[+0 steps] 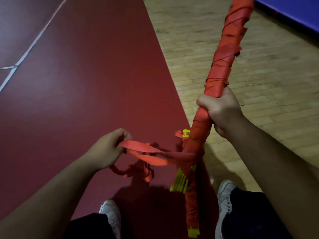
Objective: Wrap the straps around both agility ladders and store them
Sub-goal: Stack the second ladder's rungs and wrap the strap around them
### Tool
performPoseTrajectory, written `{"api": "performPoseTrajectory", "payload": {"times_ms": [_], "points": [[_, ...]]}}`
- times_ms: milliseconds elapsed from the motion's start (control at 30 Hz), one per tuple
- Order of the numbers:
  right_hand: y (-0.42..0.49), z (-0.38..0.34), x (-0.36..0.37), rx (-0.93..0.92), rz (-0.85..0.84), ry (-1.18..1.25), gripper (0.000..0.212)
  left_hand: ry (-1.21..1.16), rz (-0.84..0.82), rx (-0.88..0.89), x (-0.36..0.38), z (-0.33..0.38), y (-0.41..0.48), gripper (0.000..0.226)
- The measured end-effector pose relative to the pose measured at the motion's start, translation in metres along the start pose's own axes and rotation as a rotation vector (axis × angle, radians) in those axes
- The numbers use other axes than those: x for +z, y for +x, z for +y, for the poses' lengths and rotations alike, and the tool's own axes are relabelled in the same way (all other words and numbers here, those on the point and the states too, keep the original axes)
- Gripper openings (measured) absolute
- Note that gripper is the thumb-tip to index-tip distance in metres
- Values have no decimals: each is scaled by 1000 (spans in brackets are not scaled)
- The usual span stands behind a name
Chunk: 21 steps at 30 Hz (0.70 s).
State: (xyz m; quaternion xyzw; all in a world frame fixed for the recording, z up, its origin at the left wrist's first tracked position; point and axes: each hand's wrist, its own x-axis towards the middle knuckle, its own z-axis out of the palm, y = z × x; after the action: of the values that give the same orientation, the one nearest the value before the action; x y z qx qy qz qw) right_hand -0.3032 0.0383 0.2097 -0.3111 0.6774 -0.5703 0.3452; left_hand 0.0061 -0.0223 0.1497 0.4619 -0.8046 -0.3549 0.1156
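A long bundled agility ladder point(224, 54), wound in orange strap, slants from the top right down to between my feet. My right hand point(219, 109) grips it around the middle. Yellow-green rungs point(181, 181) show through the wrap low on the bundle, and a yellow-green clip point(186, 133) sticks out beside it. My left hand point(110, 149) holds the loose orange strap point(146, 152), pulled out leftward from the bundle. A slack tail of the same strap point(134, 171) hangs below my left wrist.
I stand on a dark red floor point(86, 83) with white lines; a pale wooden floor point(259, 66) begins to the right. A blue mat point(293, 9) lies at the top right corner. My white shoes point(110, 213) are at the bottom.
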Motion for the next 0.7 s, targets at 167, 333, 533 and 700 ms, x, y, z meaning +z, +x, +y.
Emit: {"api": "performPoseTrajectory", "payload": {"times_ms": [167, 333, 533, 700], "points": [[-9, 1, -4, 115, -239, 146, 24, -852, -146, -221, -4, 6, -5, 24], [-8, -5, -18, 238, -257, 267, 39, -169, -141, -144, -19, -3, -9, 6], [-23, -8, -4, 323, -471, 517, 13, -115, 598, 238, -29, 48, 3, 7], [-25, -6, 2, 362, -538, 579, 26, -209, 567, 359, -41, 66, 8, 12]]}}
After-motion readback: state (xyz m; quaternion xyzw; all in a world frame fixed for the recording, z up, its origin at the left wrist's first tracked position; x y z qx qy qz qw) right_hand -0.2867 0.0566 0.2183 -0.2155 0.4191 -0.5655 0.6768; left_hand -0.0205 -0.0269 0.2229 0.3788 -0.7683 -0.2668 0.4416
